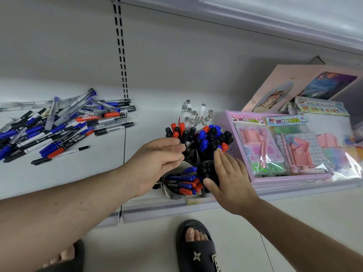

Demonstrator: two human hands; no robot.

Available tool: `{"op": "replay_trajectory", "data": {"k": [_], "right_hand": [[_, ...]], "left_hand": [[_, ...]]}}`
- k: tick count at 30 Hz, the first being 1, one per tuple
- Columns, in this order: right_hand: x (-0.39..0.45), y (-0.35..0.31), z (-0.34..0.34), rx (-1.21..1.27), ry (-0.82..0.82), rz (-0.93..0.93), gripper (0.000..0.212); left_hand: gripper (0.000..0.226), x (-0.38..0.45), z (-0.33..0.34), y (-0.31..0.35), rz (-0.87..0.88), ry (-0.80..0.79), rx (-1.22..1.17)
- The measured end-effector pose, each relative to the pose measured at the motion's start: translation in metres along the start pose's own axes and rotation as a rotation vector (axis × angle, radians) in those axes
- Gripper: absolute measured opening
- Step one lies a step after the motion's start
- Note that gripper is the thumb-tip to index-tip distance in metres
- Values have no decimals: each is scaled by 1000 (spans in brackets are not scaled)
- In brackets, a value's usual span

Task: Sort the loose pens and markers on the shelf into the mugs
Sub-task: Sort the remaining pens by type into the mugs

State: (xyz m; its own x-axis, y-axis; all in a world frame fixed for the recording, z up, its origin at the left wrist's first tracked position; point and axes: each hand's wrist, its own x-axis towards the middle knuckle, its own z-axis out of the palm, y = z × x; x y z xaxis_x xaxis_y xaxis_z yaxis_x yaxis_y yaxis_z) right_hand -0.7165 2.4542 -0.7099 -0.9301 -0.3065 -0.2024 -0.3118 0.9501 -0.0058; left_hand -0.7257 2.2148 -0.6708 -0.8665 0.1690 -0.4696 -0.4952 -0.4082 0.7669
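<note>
The left hand reached with relaxed, straight fingers just touching a black marker standing in the mugs; the right hand lay flat against them.

Bare forearms; black slide sandals with perhaps floral emblem.

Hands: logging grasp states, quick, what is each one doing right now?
Left hand: open, fingers straight, fingertips by a black marker, holding nothing.
Right hand: open, flat against the markers in the mugs.
</note>
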Motion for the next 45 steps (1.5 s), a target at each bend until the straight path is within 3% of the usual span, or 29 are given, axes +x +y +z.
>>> {"op": "replay_trajectory", "data": {"k": [5,8,17,23,26,34,41,45], "right_hand": [[2,-4,-8,-45,-103,40,106],[3,-6,-8,-32,-84,48,109],[5,-6,-13,82,-101,69,103],[-13,12,-48,481,194,241,88],[-19,11,-62,482,195,291,85],[2,-63,-99,279,169,-101,84],[47,-146,-118,62,64,-431,84],[78,-188,-113,-38,-1,-508,83]], "left_hand": [[33,-1,-2,2,-3,-8,27],[33,-2,-2,1,-3,-15,45],[35,-14,-14,1,-20,-41,190],[32,-33,-38,0,-32,-48,327],[32,-40,-40,6,-14,-56,331],[33,-55,-55,32,78,-41,392],[36,-73,-106,56,141,104,397],[35,-86,-147,57,125,182,355]]}}
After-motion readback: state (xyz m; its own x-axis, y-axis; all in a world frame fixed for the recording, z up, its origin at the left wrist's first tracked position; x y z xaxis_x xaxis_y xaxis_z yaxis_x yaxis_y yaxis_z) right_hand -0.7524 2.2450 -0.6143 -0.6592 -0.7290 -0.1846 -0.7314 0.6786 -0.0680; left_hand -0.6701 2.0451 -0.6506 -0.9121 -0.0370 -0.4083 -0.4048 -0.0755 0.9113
